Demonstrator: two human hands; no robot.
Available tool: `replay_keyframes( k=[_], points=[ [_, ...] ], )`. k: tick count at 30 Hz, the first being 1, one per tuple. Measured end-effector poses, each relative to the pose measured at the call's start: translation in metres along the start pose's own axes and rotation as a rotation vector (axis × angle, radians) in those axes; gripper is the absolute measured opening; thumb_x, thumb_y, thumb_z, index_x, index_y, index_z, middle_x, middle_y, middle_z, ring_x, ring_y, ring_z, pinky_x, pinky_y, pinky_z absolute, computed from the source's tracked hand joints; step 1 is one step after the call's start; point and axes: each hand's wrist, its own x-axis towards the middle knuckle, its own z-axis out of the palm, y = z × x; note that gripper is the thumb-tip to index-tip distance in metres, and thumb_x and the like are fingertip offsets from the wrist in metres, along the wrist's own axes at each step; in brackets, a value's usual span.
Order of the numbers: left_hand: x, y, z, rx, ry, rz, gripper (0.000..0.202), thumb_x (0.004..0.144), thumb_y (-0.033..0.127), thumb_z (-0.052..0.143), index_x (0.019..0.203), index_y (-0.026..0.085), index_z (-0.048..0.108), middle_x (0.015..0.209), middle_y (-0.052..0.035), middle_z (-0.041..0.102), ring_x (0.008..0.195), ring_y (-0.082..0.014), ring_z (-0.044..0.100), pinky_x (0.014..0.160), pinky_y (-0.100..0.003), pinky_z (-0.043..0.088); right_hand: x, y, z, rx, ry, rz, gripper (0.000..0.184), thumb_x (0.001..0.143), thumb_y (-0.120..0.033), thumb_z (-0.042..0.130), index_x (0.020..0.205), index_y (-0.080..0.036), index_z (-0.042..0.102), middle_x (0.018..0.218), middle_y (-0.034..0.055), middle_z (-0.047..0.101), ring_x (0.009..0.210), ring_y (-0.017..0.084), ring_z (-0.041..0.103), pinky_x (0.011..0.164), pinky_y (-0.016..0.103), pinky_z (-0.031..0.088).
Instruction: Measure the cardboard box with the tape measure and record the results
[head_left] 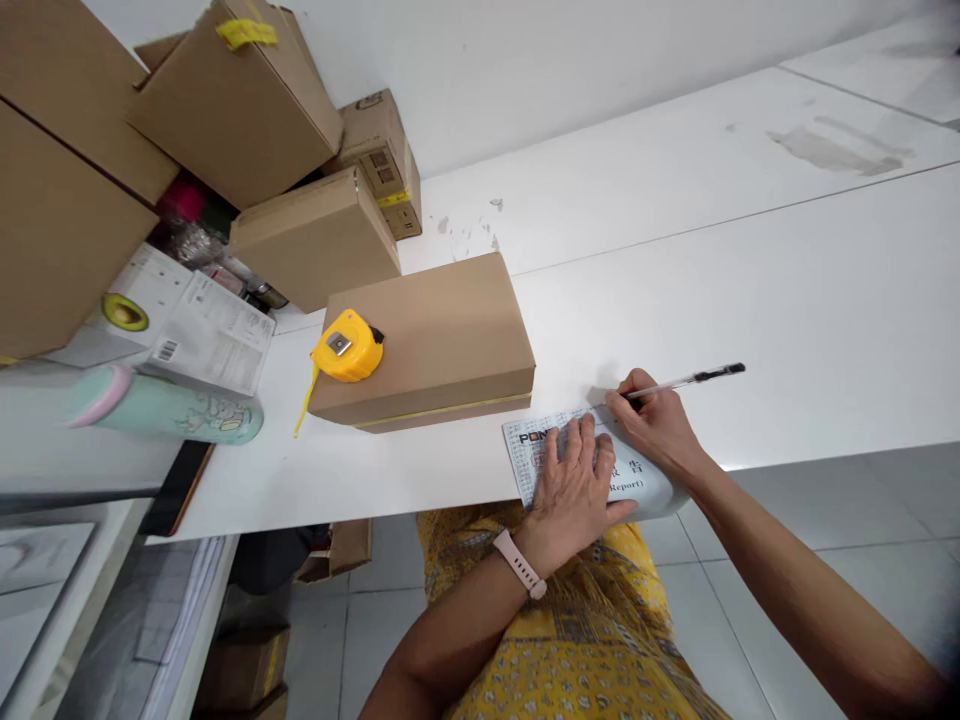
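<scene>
A pen (694,379) with a clear barrel and dark cap end is gripped in my right hand (656,425), its tip near the top edge of a printed paper (529,470). Fingers spread, my left hand (574,480) lies flat on that paper, covering part of its print; "Report)" shows beside it. The paper lies at the table's front edge, and its right part bends down over the edge. To the left sits a closed cardboard box (442,320) with a yellow tape measure (349,347) on top, a short length of its tape hanging out.
Several cardboard boxes (240,100) are stacked at the back left. A mint-green bottle (172,405) lies on its side by a white printed carton (214,330). Near the table's left edge is a dark flat object (178,490). The white table (712,280) runs along the wall.
</scene>
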Motion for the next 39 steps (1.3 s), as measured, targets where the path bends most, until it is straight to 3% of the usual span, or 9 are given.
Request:
replay_keyframes(
  k=[17, 21, 24, 28, 33, 39],
  points=[
    [0.000, -0.001, 0.001, -0.065, -0.016, -0.002, 0.082, 0.095, 0.069, 0.056, 0.147, 0.006, 0.050, 0.164, -0.0257, 0.040, 0.151, -0.0369, 0.039, 0.123, -0.053, 0.030, 0.000, 0.005, 0.001, 0.012, -0.004, 0.009, 0.023, 0.085, -0.034, 0.062, 0.070, -0.025, 0.048, 0.054, -0.0062, 0.046, 0.048, 0.012, 0.041, 0.047, 0.027, 0.032],
    [0.001, -0.001, 0.002, -0.099, -0.029, -0.007, 0.084, 0.095, 0.069, 0.056, 0.150, 0.006, 0.047, 0.166, -0.0260, 0.036, 0.152, -0.0374, 0.037, 0.124, -0.054, 0.029, 0.002, 0.005, 0.000, 0.024, 0.104, -0.002, 0.024, 0.091, -0.040, 0.062, 0.076, -0.025, 0.052, 0.060, -0.0038, 0.053, 0.054, 0.014, 0.049, 0.050, 0.027, 0.038],
    [0.000, -0.002, -0.001, -0.161, -0.060, -0.016, 0.088, 0.094, 0.071, 0.056, 0.151, 0.005, 0.044, 0.167, -0.0271, 0.033, 0.154, -0.0382, 0.034, 0.125, -0.056, 0.028, -0.002, 0.006, -0.008, -0.024, 0.143, -0.039, 0.023, 0.099, -0.047, 0.055, 0.098, -0.025, 0.060, 0.074, 0.0007, 0.068, 0.067, 0.019, 0.065, 0.061, 0.030, 0.049],
    [-0.003, -0.008, -0.011, -0.292, -0.102, -0.024, 0.091, 0.096, 0.075, 0.047, 0.154, 0.005, 0.040, 0.170, -0.0247, 0.026, 0.159, -0.0358, 0.025, 0.129, -0.054, 0.023, -0.030, 0.019, -0.022, -0.288, 0.069, -0.200, 0.027, 0.105, -0.043, 0.046, 0.113, -0.027, 0.066, 0.108, 0.0072, 0.079, 0.098, 0.027, 0.075, 0.080, 0.038, 0.055],
    [0.004, -0.011, -0.015, -0.371, -0.121, 0.009, 0.088, 0.102, 0.072, 0.028, 0.160, 0.006, 0.032, 0.173, -0.0205, 0.018, 0.163, -0.0307, 0.010, 0.132, -0.050, 0.015, -0.060, 0.056, -0.029, -0.480, -0.007, -0.493, 0.033, 0.106, -0.035, 0.045, 0.133, -0.029, 0.062, 0.143, 0.0082, 0.068, 0.140, 0.030, 0.057, 0.110, 0.048, 0.046],
    [0.044, -0.011, -0.005, -0.344, -0.142, 0.002, 0.091, 0.101, 0.074, 0.026, 0.161, 0.005, 0.029, 0.173, -0.0210, 0.017, 0.163, -0.0301, 0.008, 0.133, -0.050, 0.011, -0.028, 0.077, -0.036, -0.571, -0.002, -0.505, 0.038, 0.107, -0.034, 0.037, 0.138, -0.028, 0.058, 0.149, 0.0094, 0.064, 0.145, 0.027, 0.052, 0.115, 0.051, 0.041]
  ],
)
